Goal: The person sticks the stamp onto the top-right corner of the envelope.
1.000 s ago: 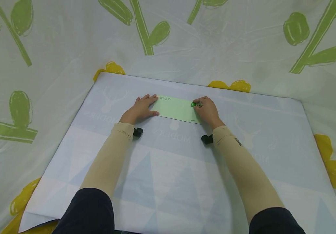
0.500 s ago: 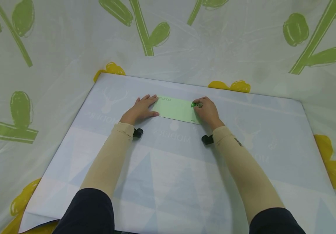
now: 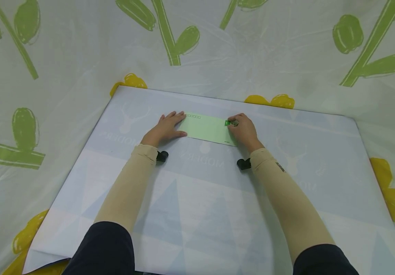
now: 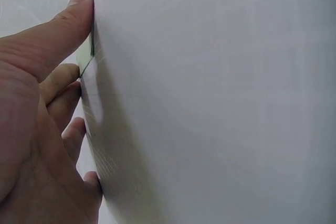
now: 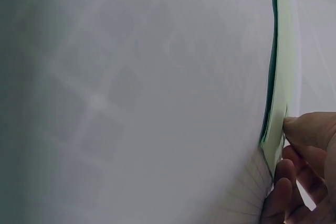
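A pale green envelope (image 3: 206, 128) lies flat on the table, with a row of small boxes printed at its upper left. My left hand (image 3: 164, 128) rests spread over its left end, thumb at the near edge and fingertips at the far corner. At the right end, my right hand (image 3: 243, 130) pinches a small dark green stamp (image 3: 227, 123) against the upper right corner with thumb and index finger. Part of the stamp is hidden by those fingers. In the right wrist view the thumb touches the envelope (image 5: 283, 61) near its corner, other fingers curled beside it.
The table (image 3: 197, 198) has a pale cover with blue triangles and faint lettering. Behind it hangs a white curtain (image 3: 252, 57) with green leaves and yellow flowers. Black wrist cameras sit under both wrists, close over the table.
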Demonstrator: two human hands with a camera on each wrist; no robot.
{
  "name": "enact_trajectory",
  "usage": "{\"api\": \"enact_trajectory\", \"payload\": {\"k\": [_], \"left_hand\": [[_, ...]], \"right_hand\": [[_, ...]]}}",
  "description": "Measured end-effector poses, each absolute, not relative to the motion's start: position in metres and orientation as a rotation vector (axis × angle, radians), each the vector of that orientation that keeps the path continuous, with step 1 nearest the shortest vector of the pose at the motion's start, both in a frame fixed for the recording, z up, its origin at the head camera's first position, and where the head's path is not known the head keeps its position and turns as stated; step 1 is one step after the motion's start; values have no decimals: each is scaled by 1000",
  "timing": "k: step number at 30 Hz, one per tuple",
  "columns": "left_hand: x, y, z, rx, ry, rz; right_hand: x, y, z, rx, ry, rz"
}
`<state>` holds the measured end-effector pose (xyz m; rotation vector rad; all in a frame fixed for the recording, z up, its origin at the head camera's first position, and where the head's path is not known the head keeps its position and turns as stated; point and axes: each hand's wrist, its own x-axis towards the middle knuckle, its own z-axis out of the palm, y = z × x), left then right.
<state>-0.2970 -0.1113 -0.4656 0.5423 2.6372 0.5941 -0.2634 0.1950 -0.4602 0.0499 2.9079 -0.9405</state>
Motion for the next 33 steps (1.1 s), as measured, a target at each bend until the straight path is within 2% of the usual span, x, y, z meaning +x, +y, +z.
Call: {"api": "enact_trajectory", "payload": {"k": [33], "left_hand": [[-297, -111, -466, 530, 2630, 612]], "right_hand": [[-265, 195, -460, 37, 2907, -912]]}}
